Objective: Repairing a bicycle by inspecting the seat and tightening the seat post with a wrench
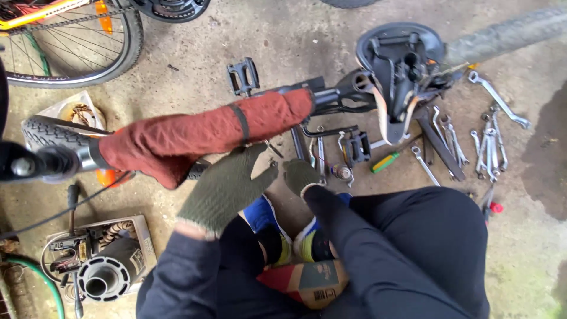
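Two hands: green-gloved left hand (227, 188) open under the rust-red cloth-wrapped bar (207, 134); right hand (301, 175) beneath it, grip unclear.
Hidden: bar's middle, under cloth.
Box: open cardboard box (142, 236) below bar's left end holds grey ribbed cylinder (105, 277).

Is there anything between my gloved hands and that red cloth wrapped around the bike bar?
Nothing visible. The left hand already reaches up against the red cloth on the bar. The right hand sits just below it, with only open floor behind the gap.
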